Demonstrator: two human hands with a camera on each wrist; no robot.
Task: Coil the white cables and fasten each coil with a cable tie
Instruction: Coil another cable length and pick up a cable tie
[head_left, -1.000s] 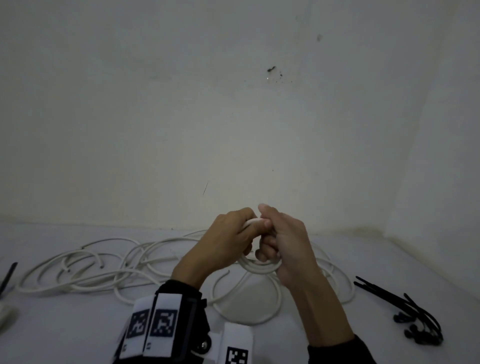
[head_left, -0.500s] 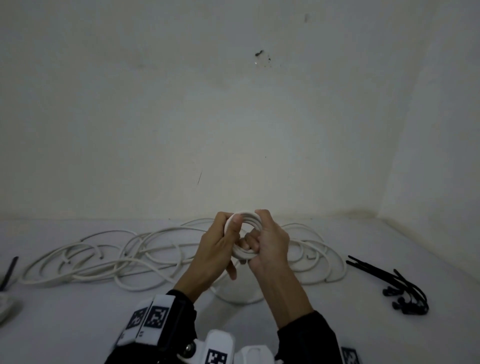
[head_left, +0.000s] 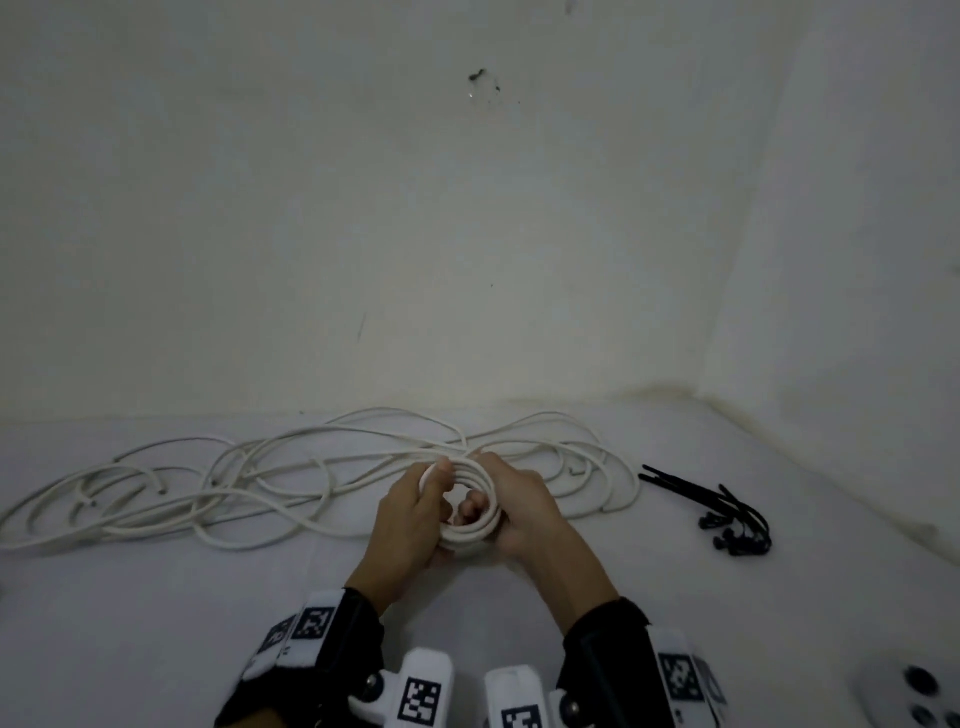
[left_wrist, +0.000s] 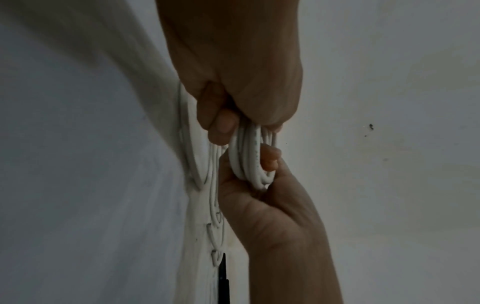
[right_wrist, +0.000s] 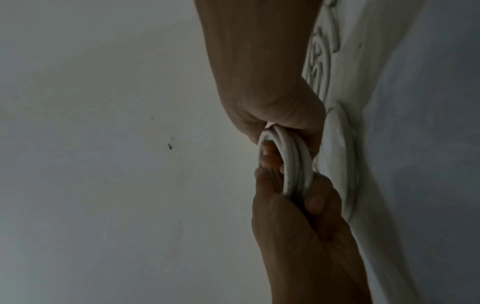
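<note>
A small coil of white cable (head_left: 470, 530) is held just above the white table, with both hands on it. My left hand (head_left: 423, 501) grips its left side, thumb over the top strands. My right hand (head_left: 514, 501) grips its right side, fingers curled through the middle. The left wrist view shows the coil (left_wrist: 250, 158) edge-on, pinched between my left hand (left_wrist: 223, 115) above and my right hand (left_wrist: 270, 197) below. In the right wrist view the coil (right_wrist: 296, 164) sits between my right hand (right_wrist: 285, 123) and left hand (right_wrist: 293, 216). Black cable ties (head_left: 727, 514) lie to the right.
Several loose white cables (head_left: 249, 493) sprawl across the table behind and left of my hands, against the back wall. A side wall closes the right. A white device with dark buttons (head_left: 914, 696) lies at the near right corner.
The hands have come down toward the table with the coil. The loose loop that trailed below them a second ago is now wound into the coil.
</note>
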